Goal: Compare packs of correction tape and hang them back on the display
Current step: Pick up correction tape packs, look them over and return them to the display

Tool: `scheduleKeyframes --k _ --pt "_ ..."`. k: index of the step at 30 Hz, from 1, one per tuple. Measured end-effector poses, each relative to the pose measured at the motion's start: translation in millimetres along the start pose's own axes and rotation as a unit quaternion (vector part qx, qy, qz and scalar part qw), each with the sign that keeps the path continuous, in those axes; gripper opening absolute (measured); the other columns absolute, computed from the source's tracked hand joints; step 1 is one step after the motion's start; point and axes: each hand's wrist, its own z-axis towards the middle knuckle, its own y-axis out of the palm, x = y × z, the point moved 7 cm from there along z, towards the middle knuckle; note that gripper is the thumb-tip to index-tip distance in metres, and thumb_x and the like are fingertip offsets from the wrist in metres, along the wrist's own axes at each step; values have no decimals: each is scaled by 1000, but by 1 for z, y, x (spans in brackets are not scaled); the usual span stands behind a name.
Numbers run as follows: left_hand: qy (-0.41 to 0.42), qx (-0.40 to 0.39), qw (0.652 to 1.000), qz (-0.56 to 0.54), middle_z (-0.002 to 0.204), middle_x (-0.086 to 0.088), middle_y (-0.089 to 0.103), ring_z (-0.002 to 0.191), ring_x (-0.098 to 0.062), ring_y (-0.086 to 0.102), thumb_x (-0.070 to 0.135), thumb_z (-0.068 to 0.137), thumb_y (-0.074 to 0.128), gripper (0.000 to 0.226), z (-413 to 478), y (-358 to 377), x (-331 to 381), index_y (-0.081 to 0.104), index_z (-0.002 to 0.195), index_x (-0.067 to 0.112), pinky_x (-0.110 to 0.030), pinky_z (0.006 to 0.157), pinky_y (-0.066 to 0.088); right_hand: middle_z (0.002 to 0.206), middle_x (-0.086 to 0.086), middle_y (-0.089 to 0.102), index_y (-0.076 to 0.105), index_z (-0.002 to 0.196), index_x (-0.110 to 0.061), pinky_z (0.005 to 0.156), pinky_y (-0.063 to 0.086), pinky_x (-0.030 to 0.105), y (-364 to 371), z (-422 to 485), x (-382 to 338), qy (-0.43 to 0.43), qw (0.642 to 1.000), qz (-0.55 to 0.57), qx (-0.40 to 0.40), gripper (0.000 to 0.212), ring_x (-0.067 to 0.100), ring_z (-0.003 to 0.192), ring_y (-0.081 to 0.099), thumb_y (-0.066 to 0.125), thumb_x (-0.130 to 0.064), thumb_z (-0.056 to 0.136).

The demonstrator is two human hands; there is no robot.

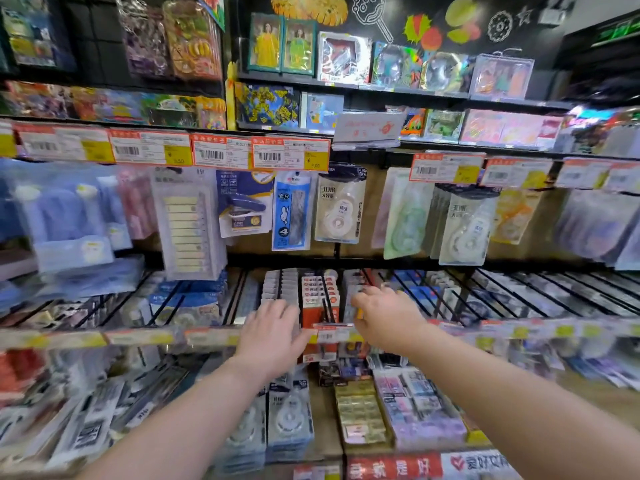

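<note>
Left hand (273, 336): just left of the orange packs (313, 306), palm down, fingers straight and spread, holding nothing.
Right hand (386, 318): just right of the orange packs, fingers curled toward the front of a hook row. A small yellow-orange thing shows at its fingers. The picture is blurred there, so I cannot tell if it grips something.
Price rail (145, 336): runs across in front of the orange packs; both hands reach over it.
White correction tape pack (337, 206): hangs on a peg above the orange packs, well apart from both hands.
Second correction tape pack (464, 232): hangs above and to the right of the orange packs, higher than the right hand.
Lower correction tape packs (289, 419): below the orange packs, on the bottom shelf, just beside the left forearm.
Upper price tags (221, 152): a row high above the orange packs, over the hanging goods.
</note>
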Motion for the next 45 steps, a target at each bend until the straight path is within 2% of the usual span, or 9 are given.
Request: scheduleKeyframes --k 4,7,11,14,17,24,30,39,45 --pt "43 27 999 -9 136 2 42 131 -20 34 47 92 40 48 -28 -8 -3 45 132 21 -37 110 29 129 3 51 48 129 -20 97 38 37 8 -16 -21 -6 1000 20 1 37 25 121 46 44 -32 94" --pt "69 64 995 -13 112 -1 60 106 -23 58 47 84 39 47 -52 -15 -9 62 112 17 -41 87 49 126 3 53 50 126 -19 95 38 37 16 -28 -40 -17 999 48 4 34 26 118 47 41 -30 95" --pt "56 51 997 -1 92 2 63 82 -19 62 47 79 40 42 -79 -6 -28 66 94 18 -35 68 53 128 2 52 51 127 -21 97 38 38 34 -39 -65 -23 998 64 -15 34 26 121 47 42 -31 95" --pt "38 3 999 -5 96 2 59 89 -22 60 49 83 36 45 -97 14 -43 64 99 18 -37 75 49 128 4 52 52 124 -20 96 39 37 50 -47 -82 -22 997 63 -40 32 26 119 47 44 -30 95" --pt "21 -65 998 6 116 1 51 110 -22 50 48 93 39 42 -114 37 -53 53 119 18 -37 95 39 124 6 54 52 123 -18 94 40 37 69 -54 -94 -28 995 61 -70 32 27 117 49 44 -26 93" --pt "-36 -138 990 14 134 2 43 125 -19 40 50 95 37 53 -128 71 -72 36 141 23 -35 102 33 118 8 55 50 121 -17 86 42 36 117 -51 -105 -32 987 59 -146 30 30 110 52 42 -26 93" --pt "-82 -201 975 36 139 -2 42 130 -21 38 50 95 38 54 -131 99 -91 38 140 20 -42 110 28 119 6 55 48 125 -19 74 46 34 160 -36 -105 -18 974 86 -211 34 26 105 57 44 -30 93" --pt "-148 -286 947 5 137 -5 41 127 -24 39 48 95 41 54 -118 145 -112 33 140 19 -41 106 33 132 0 51 46 133 -26 85 48 30 225 -1 -97 17 948 154 -278 42 19 112 55 50 -38 93" --pt "-197 -308 929 -51 139 -4 40 129 -22 38 47 94 45 57 -112 171 -124 31 142 19 -42 108 32 138 8 41 38 138 -16 89 44 28 260 22 -100 45 925 202 -319 51 25 116 54 46 -42 95"
